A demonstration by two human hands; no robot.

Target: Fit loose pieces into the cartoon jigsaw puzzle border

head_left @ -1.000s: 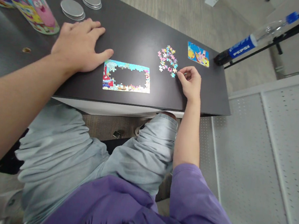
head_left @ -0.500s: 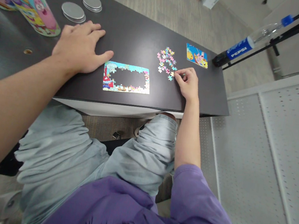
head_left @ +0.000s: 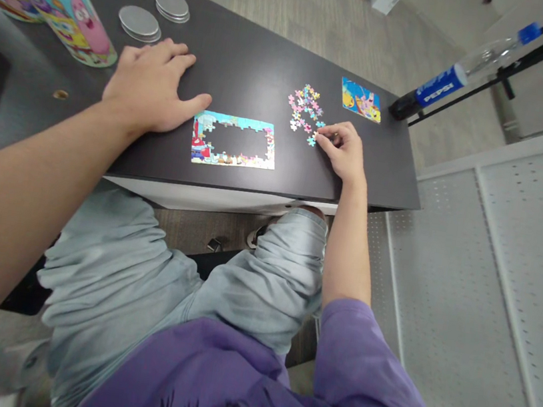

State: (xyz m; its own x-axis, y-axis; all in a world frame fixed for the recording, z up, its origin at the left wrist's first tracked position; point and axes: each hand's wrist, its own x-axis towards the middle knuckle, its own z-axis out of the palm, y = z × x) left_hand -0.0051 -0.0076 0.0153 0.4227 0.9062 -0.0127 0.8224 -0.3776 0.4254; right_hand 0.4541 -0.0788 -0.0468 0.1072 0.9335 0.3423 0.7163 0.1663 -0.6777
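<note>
A partly built jigsaw frame (head_left: 234, 141) lies on the dark table (head_left: 249, 72), its middle still an open rectangle. My left hand (head_left: 149, 86) rests flat beside it, fingers spread, thumb touching the frame's upper left corner. A small heap of loose puzzle pieces (head_left: 305, 106) sits to the right of the frame. My right hand (head_left: 342, 147) is at the near edge of that heap, fingertips pinched on a small puzzle piece (head_left: 317, 135) against the table.
A small picture card (head_left: 360, 99) lies beyond the loose pieces. Two stacks of round metal lids (head_left: 139, 22) and a cartoon-printed tube (head_left: 69, 10) stand at the far left. A Pepsi bottle (head_left: 460, 66) lies off the table's right end. The table's right edge is close to my right hand.
My right hand has slid slightly left along the edge of the loose pieces, staying pinched. My left hand has stayed flat by the frame; the view shifted a little.
</note>
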